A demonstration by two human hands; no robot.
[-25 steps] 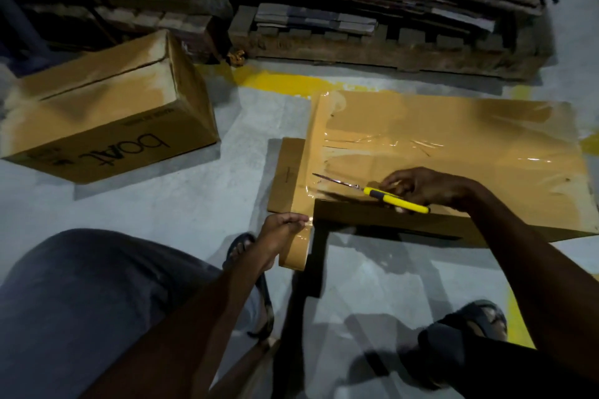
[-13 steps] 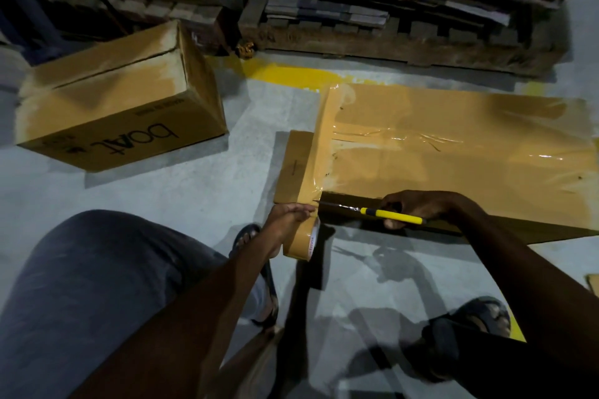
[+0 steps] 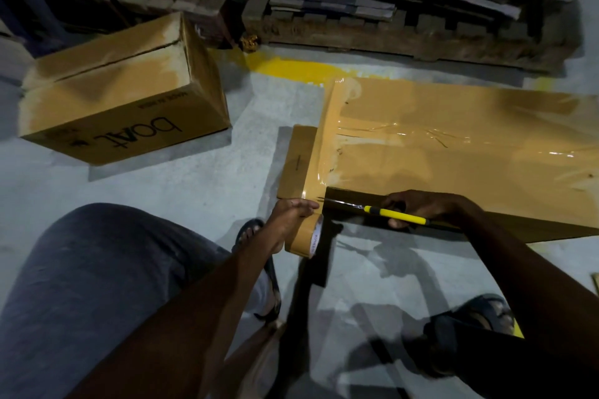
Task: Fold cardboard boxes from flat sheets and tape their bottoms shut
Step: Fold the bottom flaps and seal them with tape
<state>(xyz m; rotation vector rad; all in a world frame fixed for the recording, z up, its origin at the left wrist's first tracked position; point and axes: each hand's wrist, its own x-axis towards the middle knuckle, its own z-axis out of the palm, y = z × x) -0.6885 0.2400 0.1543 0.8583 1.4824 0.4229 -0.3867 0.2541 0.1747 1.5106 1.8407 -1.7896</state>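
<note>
A brown cardboard box [image 3: 453, 126] stands on the floor with its taped bottom facing up. A strip of brown tape runs along its left edge down to a tape roll [image 3: 306, 238]. My left hand [image 3: 291, 214] grips that roll just below the box's near left corner. My right hand [image 3: 418, 207] holds a yellow-handled utility knife [image 3: 393, 213] along the box's near edge. The blade points left and its tip meets the tape strip between box and roll.
A finished box printed "boat" [image 3: 123, 97] sits on the floor at the left. A wooden pallet with stacked flat cardboard sheets [image 3: 405, 3] fills the back. My knee [image 3: 97, 285] is at lower left, sandalled feet [image 3: 259, 269] below the hands.
My right hand has swung the knife from the box's top down to its near edge, blade tip now at the tape. My left hand has pulled the roll lower, off the corner.
</note>
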